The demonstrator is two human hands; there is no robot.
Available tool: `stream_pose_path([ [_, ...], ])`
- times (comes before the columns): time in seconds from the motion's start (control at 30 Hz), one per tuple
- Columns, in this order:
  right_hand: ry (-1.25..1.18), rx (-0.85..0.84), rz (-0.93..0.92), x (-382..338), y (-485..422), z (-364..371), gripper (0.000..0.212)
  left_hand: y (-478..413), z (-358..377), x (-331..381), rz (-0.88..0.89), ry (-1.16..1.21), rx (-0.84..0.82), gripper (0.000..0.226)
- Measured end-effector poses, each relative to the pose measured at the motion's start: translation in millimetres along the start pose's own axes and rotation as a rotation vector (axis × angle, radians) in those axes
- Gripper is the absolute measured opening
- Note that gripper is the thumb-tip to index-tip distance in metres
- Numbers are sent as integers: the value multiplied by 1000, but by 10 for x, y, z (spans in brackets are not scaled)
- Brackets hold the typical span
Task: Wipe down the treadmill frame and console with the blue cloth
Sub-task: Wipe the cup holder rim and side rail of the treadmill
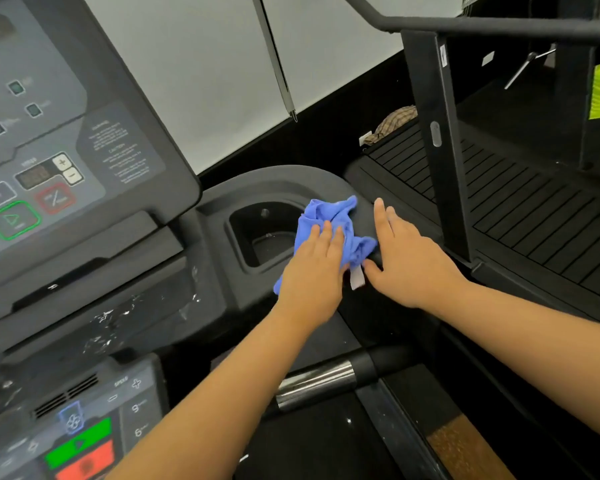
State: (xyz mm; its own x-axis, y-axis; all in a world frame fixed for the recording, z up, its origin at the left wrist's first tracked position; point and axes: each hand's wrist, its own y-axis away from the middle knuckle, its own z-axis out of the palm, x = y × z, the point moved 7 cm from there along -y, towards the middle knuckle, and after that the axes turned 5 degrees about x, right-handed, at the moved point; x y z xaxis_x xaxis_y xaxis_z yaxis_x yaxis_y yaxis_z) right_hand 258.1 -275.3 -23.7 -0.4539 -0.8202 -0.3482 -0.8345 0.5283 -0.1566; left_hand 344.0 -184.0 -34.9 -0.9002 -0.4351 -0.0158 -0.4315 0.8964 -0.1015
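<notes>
Forearms (222,393) cross the handlebar grip (316,379). Our left hand (312,268) presses the blue cloth (329,230) flat-fingered on the console tray (274,181) beside the cup holder (260,233). Our right hand (409,261) rests flat, holding nothing. White smears (108,318) on the console ledge; we judge plenty left.

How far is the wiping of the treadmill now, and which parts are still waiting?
Done: nothing shows clearly as finished. In hand: the left hand presses the blue cloth on the tray beside the cup holder; the right hand rests flat next to it. Left: the ledge under the display panel carries white smears, and the handlebar looks untouched, as far as one picture tells.
</notes>
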Motion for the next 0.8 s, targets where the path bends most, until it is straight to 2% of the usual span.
stream_pose_path([
  [0.13, 41, -2, -4, 3, 1, -15, 88, 456, 29, -340, -186, -33, 95, 72],
  [0.37, 87, 13, -32, -7, 9, -6, 83, 889, -126, -918, -479, -96, 167, 53],
  [0.47, 106, 7, -36, -9, 8, 1, 80, 764, -88, -982, -515, -105, 125, 53],
  [0.57, 111, 1, -38, -10, 10, 6, 78, 546, -77, -1110, -647, -63, 121, 56],
  [0.67, 119, -5, -42, -17, 9, 3, 76, 344, -113, -1330, -761, -38, 155, 56],
  [0.8, 115, 0, -47, -10, 9, 7, 78, 19, -113, -1704, -803, -32, 198, 58],
])
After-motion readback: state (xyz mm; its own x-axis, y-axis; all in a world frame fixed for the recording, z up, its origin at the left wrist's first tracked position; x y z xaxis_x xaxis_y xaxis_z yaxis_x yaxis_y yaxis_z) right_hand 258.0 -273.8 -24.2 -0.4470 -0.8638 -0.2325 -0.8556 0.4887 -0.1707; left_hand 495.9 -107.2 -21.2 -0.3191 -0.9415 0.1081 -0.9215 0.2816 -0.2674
